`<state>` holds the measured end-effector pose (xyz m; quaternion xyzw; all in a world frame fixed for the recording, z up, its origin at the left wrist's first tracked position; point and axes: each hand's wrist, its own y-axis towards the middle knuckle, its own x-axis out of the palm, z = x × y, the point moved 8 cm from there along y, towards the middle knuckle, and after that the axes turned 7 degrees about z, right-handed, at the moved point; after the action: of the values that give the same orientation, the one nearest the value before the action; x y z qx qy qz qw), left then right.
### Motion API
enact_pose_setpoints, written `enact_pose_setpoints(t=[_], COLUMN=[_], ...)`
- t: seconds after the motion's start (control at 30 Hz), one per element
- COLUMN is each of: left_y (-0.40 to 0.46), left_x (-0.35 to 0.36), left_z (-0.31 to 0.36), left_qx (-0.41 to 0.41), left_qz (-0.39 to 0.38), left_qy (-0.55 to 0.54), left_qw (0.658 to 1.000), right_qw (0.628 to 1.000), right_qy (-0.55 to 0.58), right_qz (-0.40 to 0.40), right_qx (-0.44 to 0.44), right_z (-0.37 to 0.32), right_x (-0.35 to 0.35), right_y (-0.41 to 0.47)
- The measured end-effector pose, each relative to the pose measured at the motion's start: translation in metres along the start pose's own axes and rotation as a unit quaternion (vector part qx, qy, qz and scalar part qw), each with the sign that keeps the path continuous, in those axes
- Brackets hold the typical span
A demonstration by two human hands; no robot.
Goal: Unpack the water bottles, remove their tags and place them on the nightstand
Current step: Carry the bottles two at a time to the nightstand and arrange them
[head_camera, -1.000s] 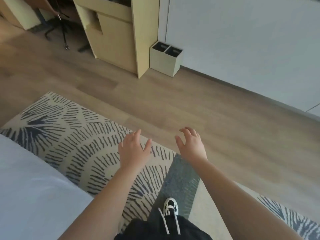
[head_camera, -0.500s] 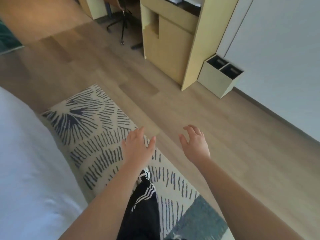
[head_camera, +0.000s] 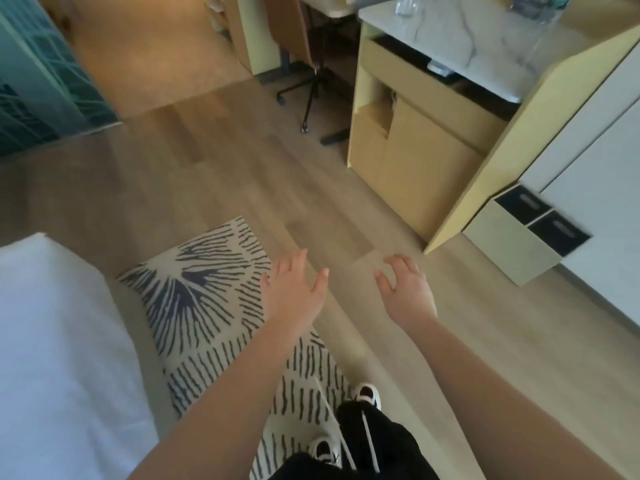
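Where the wood-plank floor point(head_camera: 207, 161) meets a patterned rug point(head_camera: 204, 299), both arms reach forward, empty. Left hand point(head_camera: 294, 289): fingers straight, slightly spread, over the rug's edge. Right hand point(head_camera: 405, 289): fingers loosely curled, holding nothing, over bare floor. White bed point(head_camera: 52, 341) at lower left; two-compartment bin point(head_camera: 512, 244) beside a wooden cabinet with a marble-topped counter point(head_camera: 450, 39). Clear items at the counter's far edge, cut by the frame and blurred, may be water bottles point(head_camera: 407, 5); this cannot be confirmed. They lie well apart from both hands, up and to the right. An office chair base point(head_camera: 308, 91) stands beyond.
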<state>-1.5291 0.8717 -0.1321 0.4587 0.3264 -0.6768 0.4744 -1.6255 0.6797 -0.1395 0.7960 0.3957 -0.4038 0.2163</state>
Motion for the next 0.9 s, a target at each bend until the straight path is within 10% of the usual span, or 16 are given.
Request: enact_pose_setpoints(t=[0.9], left_y=[0.659], left_x=[0.012], left_z=[0.006], left_qx=[-0.059], left_qz=[0.074], left_qy=[-0.043], left_qw=[0.995], right_qw=[0.998], right_qy=[0.0], right_qz=[-0.036], right_qx=[-0.055], right_z=[-0.136], right_x=[0.128], right_y=[0.668])
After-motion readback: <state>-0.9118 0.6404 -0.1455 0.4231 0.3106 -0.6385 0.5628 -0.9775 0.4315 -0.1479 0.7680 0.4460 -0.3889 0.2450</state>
